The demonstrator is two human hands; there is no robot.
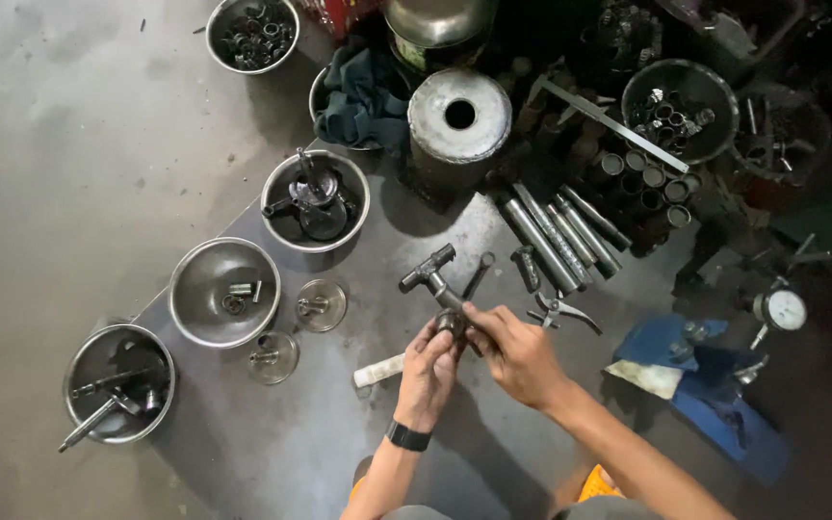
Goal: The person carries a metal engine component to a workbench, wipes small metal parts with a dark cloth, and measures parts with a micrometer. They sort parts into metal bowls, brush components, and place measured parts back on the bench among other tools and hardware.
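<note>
While gripping a T-shaped fitting (432,281) together, left hand (429,371) and right hand (515,354) both closing on its lower end; tubes (562,234) waiting at one o'clock, bowls (223,292) at nine holding parts.

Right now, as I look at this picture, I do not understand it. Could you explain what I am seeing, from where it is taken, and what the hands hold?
The single picture comes from a camera on a person's head, looking down at a grey floor. The left hand, with a black wristband, and the right hand together hold a T-shaped metal part. Around them lie steel bowls with small parts, a row of metal tubes, pliers, a dial gauge and a blue cloth.
</note>
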